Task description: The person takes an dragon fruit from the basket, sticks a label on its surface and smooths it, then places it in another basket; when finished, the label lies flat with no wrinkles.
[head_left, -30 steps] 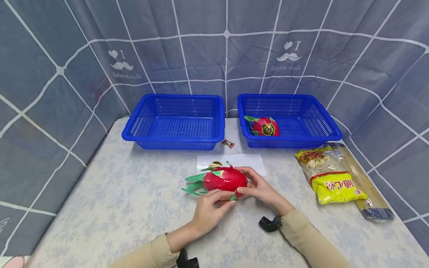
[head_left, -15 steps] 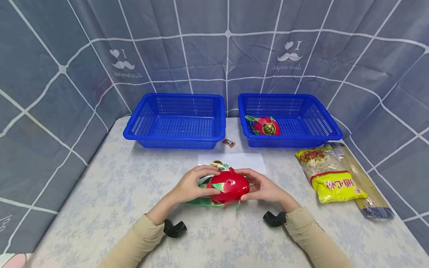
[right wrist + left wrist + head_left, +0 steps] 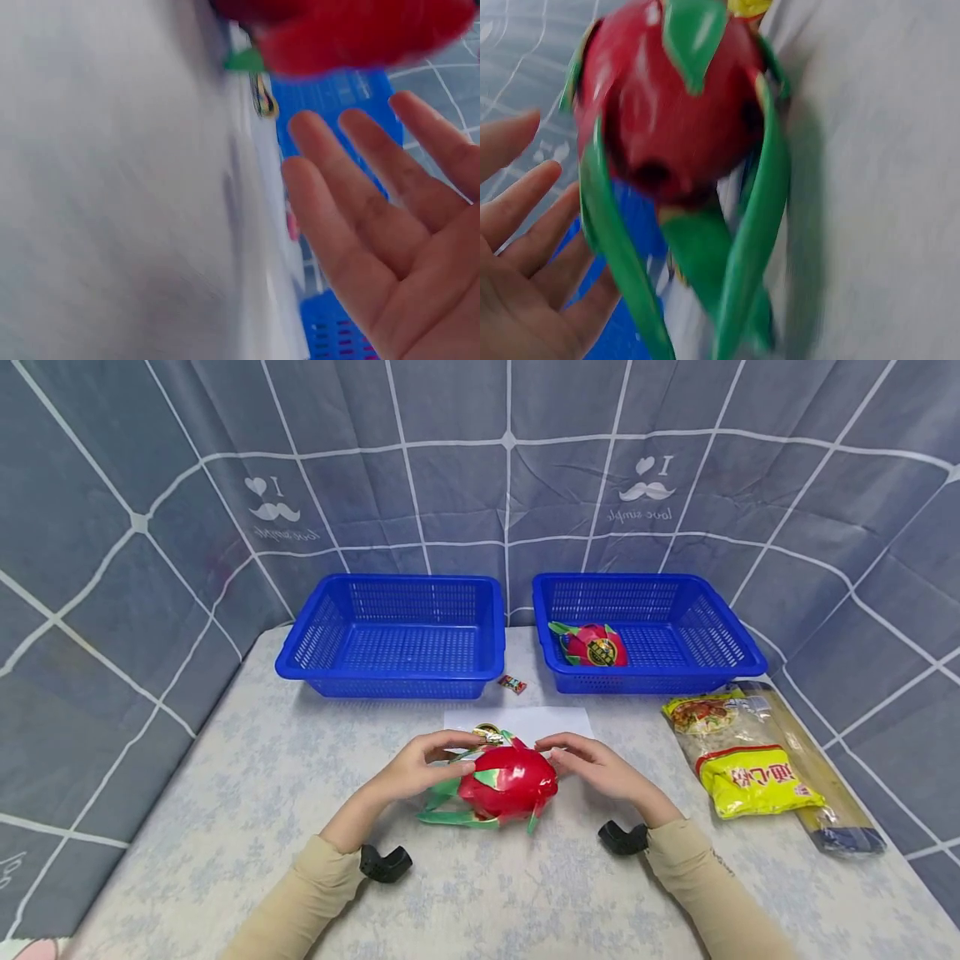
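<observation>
A red dragon fruit [image 3: 517, 782] with green leaf tips, shiny like a model, lies on its side on the patterned table, leafy end to the left. My left hand [image 3: 420, 766] is beside that leafy end. Its fingers [image 3: 529, 214] are spread and loosely straight in the left wrist view, next to the fruit without gripping it. On the other side is my right hand [image 3: 596, 766], close to the fruit's rounded end. The right wrist view shows its fingers [image 3: 337, 217] extended, with a gap to the red skin [image 3: 367, 37].
Behind the fruit lies a white paper [image 3: 555, 721] with a gold-and-black round sticker [image 3: 487, 732]. Two blue baskets [image 3: 390, 675] stand at the back; the right one holds another dragon fruit [image 3: 592, 646]. A small wrapper [image 3: 512, 683] and yellow food packets [image 3: 750, 768] lie nearby.
My left hand has gone from a green leaf at the fruit's front to its left side. Both hands then held the fruit and have now let go. The fruit has turned slightly.
</observation>
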Available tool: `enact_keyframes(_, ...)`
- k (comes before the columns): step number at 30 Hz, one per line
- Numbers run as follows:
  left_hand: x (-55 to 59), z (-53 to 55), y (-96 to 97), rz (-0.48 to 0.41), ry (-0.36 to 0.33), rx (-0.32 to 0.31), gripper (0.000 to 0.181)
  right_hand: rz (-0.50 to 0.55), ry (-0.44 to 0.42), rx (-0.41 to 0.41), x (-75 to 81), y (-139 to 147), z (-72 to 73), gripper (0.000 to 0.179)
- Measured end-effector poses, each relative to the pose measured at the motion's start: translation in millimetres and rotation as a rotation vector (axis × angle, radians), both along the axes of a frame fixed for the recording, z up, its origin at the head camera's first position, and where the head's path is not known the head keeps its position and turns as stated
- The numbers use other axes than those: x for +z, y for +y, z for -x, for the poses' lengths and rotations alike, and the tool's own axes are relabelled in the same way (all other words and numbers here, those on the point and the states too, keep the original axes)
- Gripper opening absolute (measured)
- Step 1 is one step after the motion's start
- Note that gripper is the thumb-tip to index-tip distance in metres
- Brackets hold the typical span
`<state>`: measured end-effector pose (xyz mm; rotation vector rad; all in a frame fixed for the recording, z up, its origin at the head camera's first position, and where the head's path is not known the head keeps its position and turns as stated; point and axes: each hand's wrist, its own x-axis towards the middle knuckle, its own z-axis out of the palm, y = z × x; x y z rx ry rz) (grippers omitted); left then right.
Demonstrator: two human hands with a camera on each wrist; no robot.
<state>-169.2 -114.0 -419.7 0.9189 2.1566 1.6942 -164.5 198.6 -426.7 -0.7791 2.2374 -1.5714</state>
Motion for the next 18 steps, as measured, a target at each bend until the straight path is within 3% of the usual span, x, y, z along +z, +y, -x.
enact_keyframes(4, -8.3, 9.6, -9.8, -0.025, -0.064, 0.032, 0.033, -0.049, 0.068, -0.058, 3.2, 0, 14.8, 0.029)
enact_keyframes(8, -19.4, 16.8, -14.8, -0.011, -0.066, 0.064, 0.032, -0.090, 0.099, -0.055, 5.1, -10, 32.8, 0.027)
enact_keyframes(13, -32.9, 20.9, -16.3, -0.036, -0.132, 0.058, 0.035, -0.060, 0.048, -0.017, 1.6, -28, 53.2, 0.028)
enact_keyframes(18, -37.9, 21.8, -16.9, -0.056, -0.173, 0.054, 0.037, -0.059, -0.031, -0.004, -6.1, -43, 73.7, 0.029)
